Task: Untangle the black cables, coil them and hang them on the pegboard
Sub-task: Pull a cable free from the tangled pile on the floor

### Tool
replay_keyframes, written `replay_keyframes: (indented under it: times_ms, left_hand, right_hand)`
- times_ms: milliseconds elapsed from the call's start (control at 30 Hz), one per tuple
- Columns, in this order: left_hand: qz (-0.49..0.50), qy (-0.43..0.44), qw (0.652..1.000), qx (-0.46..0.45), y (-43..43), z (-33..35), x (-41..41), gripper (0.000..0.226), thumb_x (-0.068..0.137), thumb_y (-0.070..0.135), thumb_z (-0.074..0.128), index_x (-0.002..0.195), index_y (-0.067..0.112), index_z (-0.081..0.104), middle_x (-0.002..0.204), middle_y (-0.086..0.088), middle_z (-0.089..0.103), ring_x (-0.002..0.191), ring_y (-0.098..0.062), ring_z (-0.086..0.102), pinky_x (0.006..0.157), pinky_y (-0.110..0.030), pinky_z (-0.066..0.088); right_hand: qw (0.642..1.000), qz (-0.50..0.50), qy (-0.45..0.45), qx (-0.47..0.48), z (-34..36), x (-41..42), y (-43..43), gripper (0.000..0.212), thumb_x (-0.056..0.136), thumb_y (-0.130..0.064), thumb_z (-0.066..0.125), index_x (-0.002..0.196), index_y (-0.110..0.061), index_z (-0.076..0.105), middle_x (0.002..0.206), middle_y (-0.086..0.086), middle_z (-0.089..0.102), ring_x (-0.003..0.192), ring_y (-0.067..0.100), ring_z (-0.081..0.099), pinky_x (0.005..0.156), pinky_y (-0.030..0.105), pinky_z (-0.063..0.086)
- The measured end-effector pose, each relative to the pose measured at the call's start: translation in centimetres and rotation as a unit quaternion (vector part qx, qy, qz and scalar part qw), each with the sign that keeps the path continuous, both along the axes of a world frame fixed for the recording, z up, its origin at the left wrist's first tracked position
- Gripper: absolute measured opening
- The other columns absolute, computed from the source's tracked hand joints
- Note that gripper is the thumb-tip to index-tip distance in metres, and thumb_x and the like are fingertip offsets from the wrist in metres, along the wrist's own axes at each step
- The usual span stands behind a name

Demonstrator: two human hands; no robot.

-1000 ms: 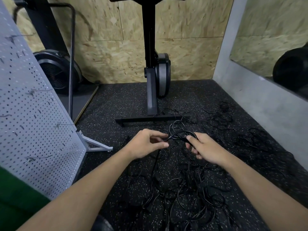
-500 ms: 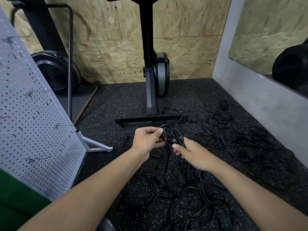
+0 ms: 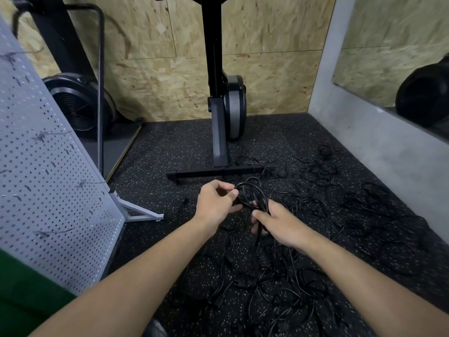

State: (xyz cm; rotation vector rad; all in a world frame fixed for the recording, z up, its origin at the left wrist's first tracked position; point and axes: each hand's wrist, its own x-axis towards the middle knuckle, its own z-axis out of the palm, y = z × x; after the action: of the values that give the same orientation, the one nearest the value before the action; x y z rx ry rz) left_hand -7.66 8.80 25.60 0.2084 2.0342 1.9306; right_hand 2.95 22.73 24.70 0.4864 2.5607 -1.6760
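Rubber flooring (image 3: pixel 170 147), black with pale flecks, runs to a chipboard wall (image 3: pixel 267 69) at the far side. A white perforated pegboard (image 3: pixel 48 203) stands tilted at the left on a metal foot. At far centre a black exercise machine (image 3: pixel 218 117) rises from its crossbar base. Loose black cables (image 3: pixel 279 288) sprawl over the near and right floor. The left hand (image 3: pixel 213 203) pinches the left side of a small cable coil (image 3: pixel 252 193) raised above the tangle. The right hand (image 3: pixel 279 224) grasps the strands just below it.
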Motion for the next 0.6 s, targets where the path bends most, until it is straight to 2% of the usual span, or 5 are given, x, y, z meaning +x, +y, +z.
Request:
replay_keyframes:
  times_ms: [100,200,300,467,600]
  left_hand:
    - [-0.019,0.086,0.991,-0.098,-0.6,-0.3,-0.4,0.010,0.094,0.022,0.075,0.096,0.014,0.070,0.100,-0.003,0.071,0.071,-0.003,0.072,0.082,-0.042,0.064]
    - [-0.176,0.050,0.970,-0.161,-1.3,-0.6,-0.4,0.017,0.093,0.022,0.071,0.110,0.020,0.067,0.108,0.000,0.072,0.095,-0.011,0.070,0.094,-0.041,0.057]
    - [-0.388,0.056,0.887,-0.244,-1.5,-1.8,0.6,0.033,0.097,0.027,0.070,0.129,0.026,0.063,0.124,0.007,0.071,0.116,-0.011,0.066,0.103,-0.034,0.052]
    - [-0.478,-0.002,0.847,-0.234,-1.1,-2.6,1.9,0.027,0.108,0.028,0.056,0.120,0.008,0.070,0.126,-0.004,0.074,0.115,-0.014,0.071,0.088,-0.025,0.054]
    - [-0.463,-0.013,0.854,-0.236,-1.2,-2.8,1.6,0.025,0.111,0.031,0.046,0.107,0.010,0.060,0.113,-0.015,0.077,0.107,-0.023,0.075,0.102,-0.057,0.053]
  right_hand:
    - [0.998,-0.060,0.012,0.010,0.6,-0.2,0.9,0.017,0.109,-0.021,0.047,0.101,-0.011,0.059,0.079,0.003,0.071,0.092,0.030,0.074,0.081,0.040,0.055]
    - [0.992,-0.111,0.027,-0.057,1.5,0.0,1.5,0.020,0.110,-0.021,0.047,0.098,-0.010,0.059,0.076,0.007,0.071,0.082,0.025,0.075,0.064,0.026,0.048]
    - [0.984,-0.113,0.051,-0.130,1.8,0.1,1.6,0.021,0.110,-0.020,0.047,0.098,-0.009,0.062,0.078,0.008,0.071,0.077,0.021,0.071,0.061,0.024,0.052]
    - [0.962,-0.148,0.095,-0.209,1.7,-0.3,1.9,0.015,0.109,-0.010,0.048,0.117,-0.006,0.060,0.092,0.009,0.069,0.074,0.021,0.070,0.068,0.031,0.062]
    - [0.963,-0.192,0.092,-0.163,1.5,-0.3,2.9,0.019,0.110,-0.008,0.044,0.128,-0.009,0.050,0.094,0.010,0.063,0.070,0.018,0.064,0.062,0.028,0.059]
